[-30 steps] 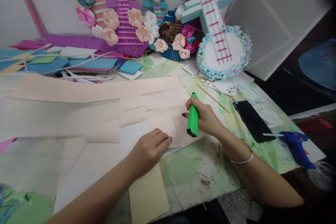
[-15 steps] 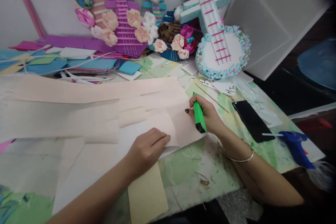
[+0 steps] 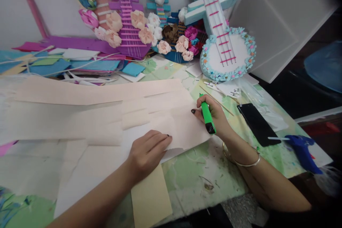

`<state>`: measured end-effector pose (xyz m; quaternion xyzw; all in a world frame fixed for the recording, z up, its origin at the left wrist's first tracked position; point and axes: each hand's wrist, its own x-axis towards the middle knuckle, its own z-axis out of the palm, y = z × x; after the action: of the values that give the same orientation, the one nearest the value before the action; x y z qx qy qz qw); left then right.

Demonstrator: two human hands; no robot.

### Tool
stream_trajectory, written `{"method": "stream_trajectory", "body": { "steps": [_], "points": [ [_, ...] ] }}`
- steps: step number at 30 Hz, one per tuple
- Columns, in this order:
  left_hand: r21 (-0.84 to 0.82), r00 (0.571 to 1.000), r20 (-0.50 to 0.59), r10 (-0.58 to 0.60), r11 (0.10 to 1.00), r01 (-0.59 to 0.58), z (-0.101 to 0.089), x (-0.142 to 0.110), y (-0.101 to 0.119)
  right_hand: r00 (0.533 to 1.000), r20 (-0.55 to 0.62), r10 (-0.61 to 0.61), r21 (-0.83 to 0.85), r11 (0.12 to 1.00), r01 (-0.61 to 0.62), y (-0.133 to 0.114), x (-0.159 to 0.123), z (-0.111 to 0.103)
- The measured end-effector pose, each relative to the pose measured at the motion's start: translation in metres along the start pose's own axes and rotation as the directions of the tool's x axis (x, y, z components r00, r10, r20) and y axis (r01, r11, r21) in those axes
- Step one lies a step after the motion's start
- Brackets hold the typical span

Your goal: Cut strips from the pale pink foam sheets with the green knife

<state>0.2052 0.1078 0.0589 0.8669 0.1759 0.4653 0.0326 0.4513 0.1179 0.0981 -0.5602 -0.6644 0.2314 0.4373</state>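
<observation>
Right hand (image 3: 216, 115) is closed around a green tool (image 3: 207, 117), near the right edge of the peach paper (image 3: 185, 117) on the surface (image 3: 187, 174). Left hand (image 3: 149, 153) is kinda loose, palm down on the sheets, gripping nothing. Blue glue gun's (image 3: 301, 149) off to the right.

Our worktop (image 3: 197, 194) under a blotched green-and-white cover (image 3: 185, 167), pale pink sheets (image 3: 187, 126) spread before us across left and middle, a pale yellow strip (image 3: 151, 199) at the near edge, a thin stick (image 3: 217, 100) and a black phone (image 3: 256, 123) toward the right
</observation>
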Motion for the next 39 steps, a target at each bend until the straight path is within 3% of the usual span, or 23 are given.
{"method": "stream_trajectory", "body": {
  "steps": [8, 18, 27, 34, 39],
  "points": [
    [0.037, 1.000, 0.001, -0.010, 0.999, 0.010, -0.001, -0.003, -0.001, 1.000, 0.000, 0.026, 0.054, 0.998, -0.026, -0.005, -0.003, -0.002],
    [0.061, 1.000, -0.020, 0.005, 0.998, -0.003, 0.001, 0.000, 0.001, 0.995, -0.021, -0.096, -0.046, 0.994, 0.095, -0.009, -0.007, -0.003],
    [0.060, 0.999, -0.034, 0.005, 0.998, -0.003, 0.000, -0.004, 0.001, 0.990, -0.042, 0.133, -0.041, 0.990, -0.135, 0.022, 0.006, 0.003],
    [0.039, 0.999, -0.048, -0.004, 0.999, 0.005, -0.004, -0.003, -0.001, 0.974, -0.065, 0.215, 0.126, 0.970, -0.206, 0.025, 0.008, 0.015],
    [0.020, 0.994, -0.088, -0.068, 0.997, 0.070, -0.010, 0.004, -0.007, 0.975, -0.124, 0.184, 0.144, 0.976, -0.166, 0.030, 0.009, 0.023]
  ]
}}
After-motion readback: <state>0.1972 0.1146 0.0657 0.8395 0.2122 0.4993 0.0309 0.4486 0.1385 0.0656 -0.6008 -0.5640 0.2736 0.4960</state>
